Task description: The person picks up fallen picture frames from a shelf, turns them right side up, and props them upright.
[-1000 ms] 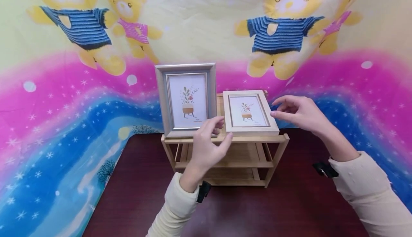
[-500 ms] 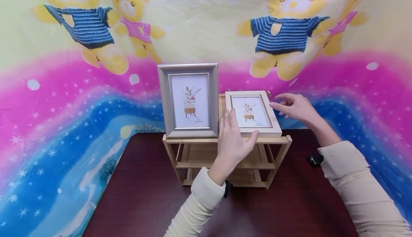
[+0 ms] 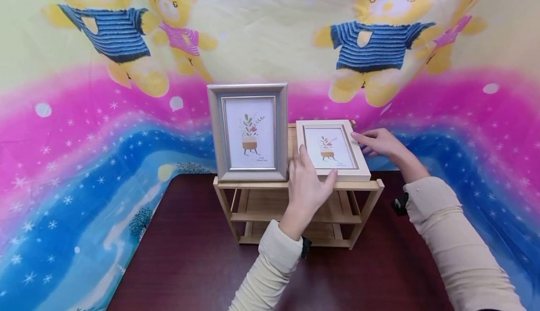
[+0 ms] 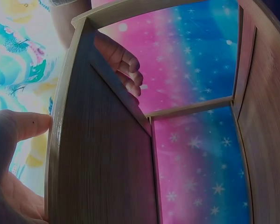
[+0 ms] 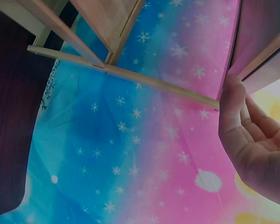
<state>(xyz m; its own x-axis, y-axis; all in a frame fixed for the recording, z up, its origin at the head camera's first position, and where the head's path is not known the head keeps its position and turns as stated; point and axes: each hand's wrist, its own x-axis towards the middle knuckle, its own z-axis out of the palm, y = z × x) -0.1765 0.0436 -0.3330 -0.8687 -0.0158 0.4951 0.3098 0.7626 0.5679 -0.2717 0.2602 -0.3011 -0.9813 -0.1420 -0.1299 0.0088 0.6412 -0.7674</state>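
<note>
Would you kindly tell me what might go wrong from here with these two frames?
The left hand is close beside the upright grey frame and might knock it over. The cream frame lies close to the front edge of the rack, so a forward pull could perhaps slide it off.

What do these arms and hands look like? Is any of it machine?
These are a person's: the left hand and right hand are bare, without gloves. The left sleeve and right sleeve are long and cream, with wide cuffs. A small black fitting sits by each wrist.
</note>
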